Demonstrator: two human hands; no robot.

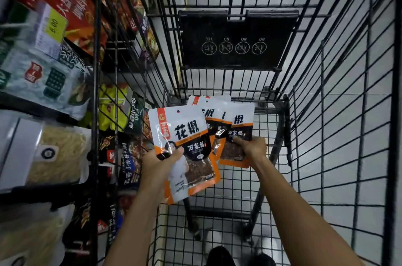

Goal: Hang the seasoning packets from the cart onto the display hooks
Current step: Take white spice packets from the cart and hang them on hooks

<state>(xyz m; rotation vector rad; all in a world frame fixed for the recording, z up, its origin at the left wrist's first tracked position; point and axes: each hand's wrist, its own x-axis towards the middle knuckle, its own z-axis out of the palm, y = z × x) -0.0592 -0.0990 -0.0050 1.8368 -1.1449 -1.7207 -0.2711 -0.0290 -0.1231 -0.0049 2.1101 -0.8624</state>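
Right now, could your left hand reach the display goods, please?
Probably not directly: the left hand, holding a seasoning packet, is inside the cart, whose wire side stands between it and the display goods.

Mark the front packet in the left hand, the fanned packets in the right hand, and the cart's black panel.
front packet (185, 130): head view, on its white printed front.
fanned packets (241, 119): head view, upper part of the rightmost one.
black panel (235, 30): head view, bare middle above its icons.
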